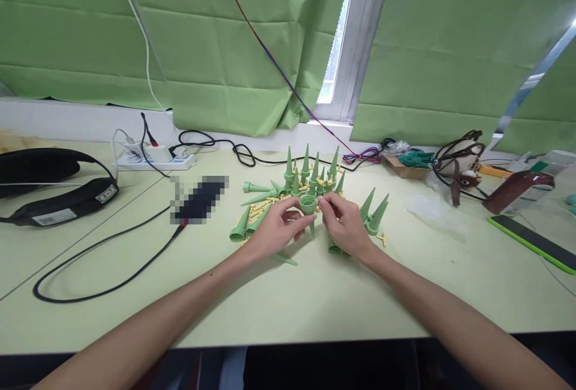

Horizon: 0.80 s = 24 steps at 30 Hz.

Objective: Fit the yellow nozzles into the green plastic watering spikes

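My left hand [284, 225] is closed around a green plastic watering spike [308, 203], its threaded cup facing up and its point hanging down. Right beside the cup, the fingers of my right hand [342, 219] are pinched together; what they hold, if anything, is hidden. Behind both hands several green spikes [305, 165] stand points up. More lie to the left, among them one spike [239, 231] with its open cup toward me. Small yellow T-shaped pieces [255, 215] are heaped between them. Two upright spikes [374, 216] and a loose yellow piece [382, 239] are right of my right hand.
On the left are a power strip [157, 161], a black cable [108, 295], a blurred-out dark device [200, 201] and a black padded device [72, 201]. At right lie a green-edged phone [535, 243], a brown bottle [517, 191], clear plastic [438, 216] and a cardboard box [400, 168].
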{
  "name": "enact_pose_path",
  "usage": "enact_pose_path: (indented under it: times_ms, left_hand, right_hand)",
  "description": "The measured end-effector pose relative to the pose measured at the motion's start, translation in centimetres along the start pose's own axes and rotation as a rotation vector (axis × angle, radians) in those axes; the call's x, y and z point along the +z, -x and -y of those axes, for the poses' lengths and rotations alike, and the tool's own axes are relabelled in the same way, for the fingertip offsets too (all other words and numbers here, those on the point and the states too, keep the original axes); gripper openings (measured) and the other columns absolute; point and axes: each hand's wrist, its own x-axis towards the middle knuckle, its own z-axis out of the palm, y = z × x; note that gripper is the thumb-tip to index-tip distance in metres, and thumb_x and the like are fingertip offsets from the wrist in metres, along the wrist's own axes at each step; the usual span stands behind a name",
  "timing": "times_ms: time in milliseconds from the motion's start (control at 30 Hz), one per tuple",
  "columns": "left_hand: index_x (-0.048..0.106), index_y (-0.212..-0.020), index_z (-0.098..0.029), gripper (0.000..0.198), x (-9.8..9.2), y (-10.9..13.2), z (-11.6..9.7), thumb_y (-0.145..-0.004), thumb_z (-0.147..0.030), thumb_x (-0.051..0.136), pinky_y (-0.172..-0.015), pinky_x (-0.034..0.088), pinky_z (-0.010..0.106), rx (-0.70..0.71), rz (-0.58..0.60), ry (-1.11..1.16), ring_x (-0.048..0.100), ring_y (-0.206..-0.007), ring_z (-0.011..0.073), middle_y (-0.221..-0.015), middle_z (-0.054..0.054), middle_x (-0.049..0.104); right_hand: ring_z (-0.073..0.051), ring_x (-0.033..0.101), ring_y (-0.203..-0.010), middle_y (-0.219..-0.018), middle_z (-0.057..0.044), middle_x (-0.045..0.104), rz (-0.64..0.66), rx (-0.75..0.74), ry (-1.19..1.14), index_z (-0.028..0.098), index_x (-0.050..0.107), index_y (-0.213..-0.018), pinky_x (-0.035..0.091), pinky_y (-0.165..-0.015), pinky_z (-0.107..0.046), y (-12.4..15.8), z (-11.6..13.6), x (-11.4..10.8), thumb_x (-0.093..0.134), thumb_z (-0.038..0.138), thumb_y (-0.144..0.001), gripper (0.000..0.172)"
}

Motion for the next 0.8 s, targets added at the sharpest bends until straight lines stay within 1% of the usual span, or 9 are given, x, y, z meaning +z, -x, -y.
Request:
enact_pose_path:
  times_ms: [67, 167, 233, 333, 433, 500, 600, 700, 800]
  left_hand:
    - [0.05, -0.085, -0.02, 0.024, 0.03, 0.01, 0.07, -0.084, -0.037, 0.066, -0.052, 0.042, 0.026, 0.01, -0.025, -0.042, 0.05, -0.051, 0.0112, -0.06, -0.004, 0.051]
    - [0.057, -0.098, -0.019, 0.026, 0.11, 0.01, 0.1, -0.084, -0.039, 0.064, -0.049, 0.045, 0.025, 0.04, -0.071, -0.098, 0.052, -0.054, 0.0104, -0.078, 0.0, 0.055]
    - [0.06, -0.101, -0.018, 0.026, 0.18, -0.02, 0.15, -0.085, -0.038, 0.064, -0.049, 0.047, 0.024, 0.079, -0.104, -0.132, 0.054, -0.059, 0.0102, -0.088, 0.003, 0.054]
    - [0.061, -0.102, -0.018, 0.026, 0.23, -0.11, 0.28, -0.084, -0.037, 0.064, -0.05, 0.049, 0.023, 0.112, -0.13, -0.163, 0.055, -0.066, 0.011, -0.094, 0.004, 0.052]
    - [0.059, -0.104, -0.018, 0.029, 0.17, -0.12, 0.44, -0.084, -0.039, 0.063, -0.048, 0.049, 0.022, 0.094, -0.14, -0.179, 0.055, -0.063, 0.0107, -0.092, 0.004, 0.054]
    - [0.057, -0.108, -0.019, 0.033, 0.09, -0.07, 0.53, -0.084, -0.041, 0.064, -0.046, 0.047, 0.023, 0.047, -0.135, -0.184, 0.053, -0.056, 0.0099, -0.083, 0.001, 0.056]
    - [0.052, -0.108, -0.021, 0.034, 0.01, -0.04, 0.61, -0.084, -0.042, 0.065, -0.046, 0.045, 0.022, -0.029, -0.116, -0.17, 0.05, -0.048, 0.0086, -0.067, -0.004, 0.053]
    - [0.05, -0.1, -0.021, 0.029, 0.03, -0.22, 0.64, -0.084, -0.04, 0.065, -0.046, 0.044, 0.021, -0.056, -0.102, -0.073, 0.051, -0.047, 0.0077, -0.07, -0.005, 0.054]
    - [0.05, -0.09, -0.019, 0.027, 0.05, -0.57, 0.63, -0.085, -0.042, 0.062, -0.044, 0.046, 0.023, -0.121, -0.062, 0.144, 0.057, -0.052, 0.0106, -0.079, -0.001, 0.057]
  right_hand:
    - [-0.011, 0.038, -0.052, -0.058, 0.004, 0.044, 0.003, -0.002, 0.002, 0.02, 0.046, -0.072, 0.032, -0.054, -0.026, -0.03, 0.08, -0.01, 0.043, 0.034, -0.098, 0.029]
    - [-0.011, 0.038, -0.052, -0.058, 0.004, 0.044, 0.0, -0.008, 0.006, 0.02, 0.045, -0.072, 0.032, -0.055, -0.026, -0.04, 0.15, -0.01, 0.043, 0.033, -0.098, 0.029]
    - [-0.011, 0.038, -0.052, -0.058, 0.004, 0.044, 0.002, -0.012, 0.007, 0.02, 0.045, -0.071, 0.032, -0.055, -0.026, -0.05, 0.14, 0.01, 0.043, 0.033, -0.098, 0.03]
    - [-0.011, 0.038, -0.052, -0.058, 0.004, 0.043, 0.001, -0.018, 0.001, 0.02, 0.045, -0.071, 0.031, -0.054, -0.026, -0.06, 0.1, 0.05, 0.043, 0.033, -0.098, 0.03]
    - [-0.011, 0.038, -0.052, -0.058, 0.004, 0.043, -0.007, -0.02, 0.0, 0.02, 0.046, -0.072, 0.031, -0.054, -0.026, -0.06, 0.09, 0.08, 0.044, 0.033, -0.098, 0.029]
    - [-0.01, 0.038, -0.052, -0.058, 0.004, 0.043, -0.014, -0.014, -0.001, 0.02, 0.047, -0.073, 0.031, -0.054, -0.026, -0.05, 0.1, 0.08, 0.044, 0.033, -0.098, 0.029]
    - [-0.011, 0.038, -0.051, -0.057, 0.004, 0.043, -0.028, -0.003, -0.013, 0.02, 0.049, -0.074, 0.031, -0.053, -0.025, -0.01, 0.1, 0.07, 0.045, 0.034, -0.098, 0.028]
    - [-0.01, 0.038, -0.051, -0.057, 0.004, 0.043, -0.044, 0.0, -0.024, 0.019, 0.05, -0.076, 0.031, -0.052, -0.025, 0.01, 0.0, 0.09, 0.045, 0.034, -0.098, 0.027]
    - [-0.01, 0.038, -0.051, -0.058, 0.004, 0.044, -0.055, -0.004, -0.025, 0.019, 0.05, -0.076, 0.031, -0.052, -0.025, 0.01, -0.14, 0.12, 0.045, 0.034, -0.098, 0.026]
